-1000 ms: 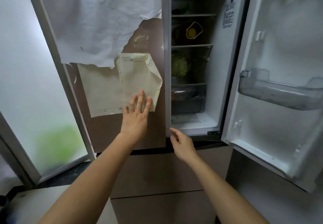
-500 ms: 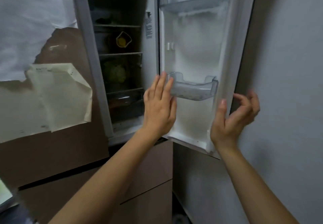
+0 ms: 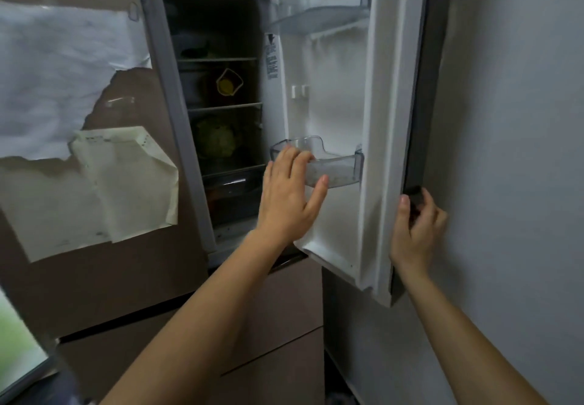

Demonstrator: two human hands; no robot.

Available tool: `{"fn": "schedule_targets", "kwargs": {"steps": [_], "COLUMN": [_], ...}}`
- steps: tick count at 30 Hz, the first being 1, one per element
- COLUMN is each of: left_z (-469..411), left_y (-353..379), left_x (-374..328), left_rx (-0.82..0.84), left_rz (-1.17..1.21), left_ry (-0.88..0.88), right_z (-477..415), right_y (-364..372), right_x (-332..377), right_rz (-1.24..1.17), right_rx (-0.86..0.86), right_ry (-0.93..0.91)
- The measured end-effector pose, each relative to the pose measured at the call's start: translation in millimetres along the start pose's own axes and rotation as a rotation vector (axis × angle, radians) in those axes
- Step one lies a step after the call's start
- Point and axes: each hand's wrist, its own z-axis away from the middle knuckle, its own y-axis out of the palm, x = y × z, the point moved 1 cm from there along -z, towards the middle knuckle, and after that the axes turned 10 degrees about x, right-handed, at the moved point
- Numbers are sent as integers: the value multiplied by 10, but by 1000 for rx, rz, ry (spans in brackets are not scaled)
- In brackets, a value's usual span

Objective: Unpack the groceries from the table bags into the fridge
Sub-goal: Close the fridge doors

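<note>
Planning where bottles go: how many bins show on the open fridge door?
2 on the fridge door: an upper bin near the frame's top, and a lower bin whose rim the left hand grips. More may sit above the frame.

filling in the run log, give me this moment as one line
fridge door open | left hand holds bin | right hand grips its edge
</note>
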Motion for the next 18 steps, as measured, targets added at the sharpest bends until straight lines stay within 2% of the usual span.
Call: {"fn": "schedule_targets", "kwargs": {"steps": [2, 7, 10, 15, 18], "left_z": [72, 368, 671, 1083, 1210], "left_y": [-136, -384, -458, -666, -803], "left_x": [150, 595, 959, 1534, 1788], "left_rx": [-6, -92, -147, 56, 370], "left_rz": [-25, -137, -286, -508, -630], "left_ry": [-17, -162, -258, -513, -625], "right_z": [92, 483, 643, 1018, 1182], "right_y": [91, 469, 681, 1308, 1763], "right_x": [12, 16, 89, 263, 397], "right_rz": [-44, -209, -91, 84, 133], "right_rx": [-20, 114, 204, 330, 371], "right_ry": [-74, -196, -233, -383, -448]}}
